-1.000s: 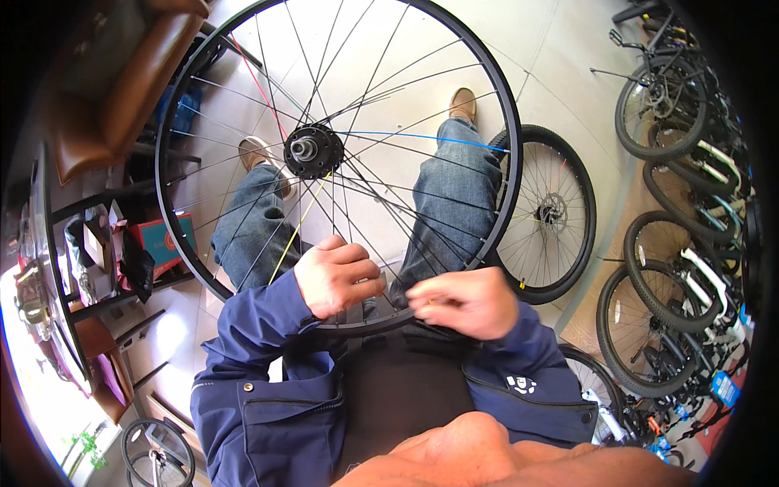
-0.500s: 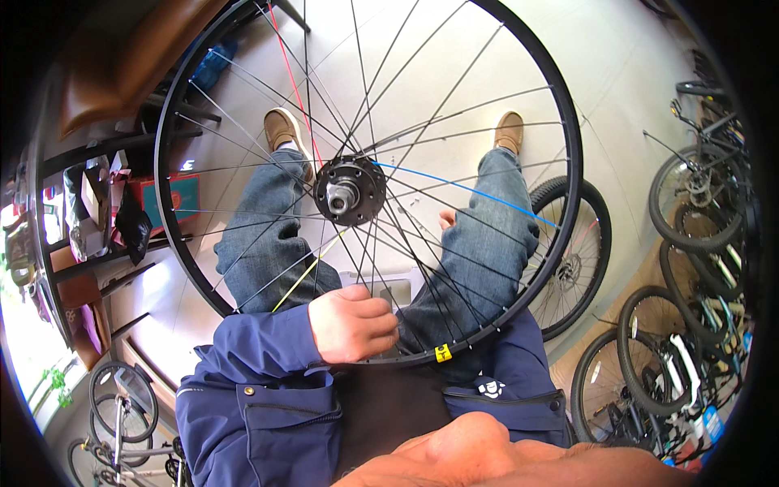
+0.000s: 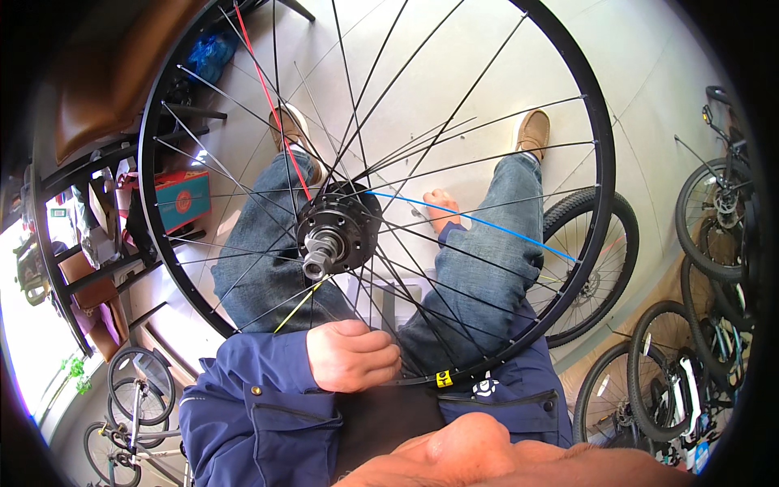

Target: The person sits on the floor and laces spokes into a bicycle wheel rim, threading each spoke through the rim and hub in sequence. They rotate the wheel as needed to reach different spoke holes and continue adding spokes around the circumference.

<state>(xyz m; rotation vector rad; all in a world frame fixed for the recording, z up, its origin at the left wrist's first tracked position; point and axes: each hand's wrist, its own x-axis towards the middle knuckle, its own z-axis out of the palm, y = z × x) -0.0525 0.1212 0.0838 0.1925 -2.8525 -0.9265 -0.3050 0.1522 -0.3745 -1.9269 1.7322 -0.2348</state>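
Observation:
A black bicycle wheel [image 3: 602,134] stands over my lap. Its dark spokes include one red [image 3: 274,109], one blue [image 3: 479,215] and one yellow-green [image 3: 299,308]. The black hub [image 3: 339,235] shows a silver axle end [image 3: 319,254]. My left hand [image 3: 353,355] is curled over the near part of the rim, its fingers folded in and the rim hidden beneath it. Past the spokes, between my legs, my right hand [image 3: 441,209] is closed near small bits on the floor. Whatever it may hold is too small to make out.
A second tyred wheel [image 3: 623,243] lies by my right leg. Several bicycles [image 3: 661,357] line the right side. On the left are a black shelf frame [image 3: 77,284], a teal and red box [image 3: 182,199] and another bicycle [image 3: 134,414]. A pale case [image 3: 398,284] is between my thighs.
The wheel has tilted and come closer, its hub shifting down and left. My right hand has come further out from behind my right leg. My left hand stays on the rim.

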